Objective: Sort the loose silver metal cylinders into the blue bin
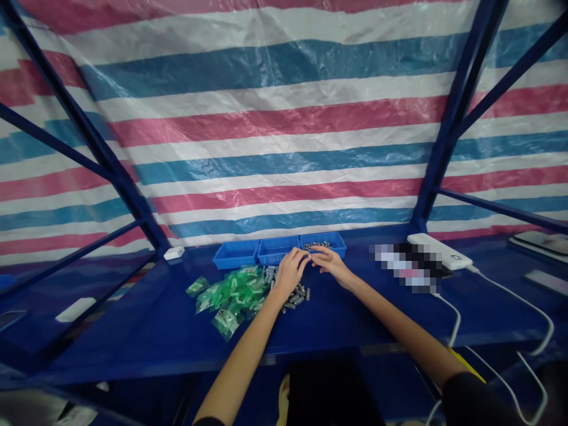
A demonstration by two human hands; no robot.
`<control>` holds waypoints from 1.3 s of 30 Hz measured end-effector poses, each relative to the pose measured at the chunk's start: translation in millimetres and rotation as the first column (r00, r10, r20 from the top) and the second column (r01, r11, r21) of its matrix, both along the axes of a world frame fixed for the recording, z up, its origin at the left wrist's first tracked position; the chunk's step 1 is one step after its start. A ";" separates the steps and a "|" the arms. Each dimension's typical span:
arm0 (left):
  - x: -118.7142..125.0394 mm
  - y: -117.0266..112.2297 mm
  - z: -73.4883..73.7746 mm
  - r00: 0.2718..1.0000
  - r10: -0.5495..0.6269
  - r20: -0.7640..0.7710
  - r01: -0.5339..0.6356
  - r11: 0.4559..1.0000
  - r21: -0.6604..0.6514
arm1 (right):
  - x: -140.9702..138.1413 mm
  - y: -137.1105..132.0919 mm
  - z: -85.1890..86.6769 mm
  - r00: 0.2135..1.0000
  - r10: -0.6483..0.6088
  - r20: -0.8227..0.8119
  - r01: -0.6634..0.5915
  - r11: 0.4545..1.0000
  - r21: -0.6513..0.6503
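Observation:
My left hand (pixel 290 271) and my right hand (pixel 329 263) meet at the fingertips in front of the blue bins. Both are closed in a pinch around something small, too little to make out. Under and beside my left hand lies a pile of small grey metal cylinders (pixel 296 297). To its left is a heap of small clear packets with green contents (pixel 239 291). Just behind my right hand, the right blue bin (pixel 338 244) holds many small metal parts (pixel 317 246). The middle blue bin (pixel 278 244) and the left blue bin (pixel 236 254) stand beside it.
A white power bank (pixel 439 251) with a white cable (pixel 510 290) lies at the right, next to a blurred-out device (pixel 408 266). A small white box (pixel 174 253) sits at the back left. Blue frame posts (pixel 437 160) and a striped sheet (pixel 284 118) bound the blue table (pixel 346 319).

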State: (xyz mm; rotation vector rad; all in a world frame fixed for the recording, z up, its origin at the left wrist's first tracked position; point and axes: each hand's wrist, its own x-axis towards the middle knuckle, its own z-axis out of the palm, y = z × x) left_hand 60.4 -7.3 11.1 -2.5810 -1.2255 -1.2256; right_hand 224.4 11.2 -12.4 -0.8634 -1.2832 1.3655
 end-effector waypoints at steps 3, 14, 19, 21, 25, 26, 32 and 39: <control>1.0 -0.6 -0.1 1.000 -0.023 0.008 0.023 1.000 -0.016 | 1.1 -2.7 1.3 0.997 0.058 -0.044 -0.061 0.994 -0.089; 4.3 -6.3 3.9 1.000 0.029 -0.010 -0.029 0.999 -0.019 | 2.8 -4.6 4.0 0.990 0.112 -0.088 -0.125 0.979 -0.161; 4.2 -6.4 5.3 0.997 0.056 -0.062 -0.058 0.998 -0.031 | 2.2 -0.1 -4.9 0.994 0.111 -0.008 -0.111 0.991 -0.070; 3.7 -5.9 5.7 0.996 0.056 -0.071 -0.059 0.997 -0.042 | 1.8 0.5 -6.5 0.996 0.091 0.009 -0.090 0.994 -0.058; -1.6 -3.3 7.5 0.986 0.090 -0.140 -0.105 0.989 -0.101 | 1.1 1.6 -7.4 0.992 -0.030 0.126 0.031 0.999 -0.008; -4.3 -2.2 8.1 0.981 0.102 -0.162 -0.123 0.985 -0.124 | 1.1 1.9 -7.6 0.984 -0.060 0.167 0.058 0.998 0.018; -27.6 7.7 9.5 0.955 0.177 -0.237 -0.224 0.956 -0.188 | 3.4 3.6 -11.8 0.931 -0.139 0.338 0.081 0.980 0.180; -46.4 11.6 9.1 0.959 0.125 -0.253 -0.195 0.941 -0.275 | 8.7 4.9 -18.8 0.818 -0.252 0.517 -0.033 0.877 0.480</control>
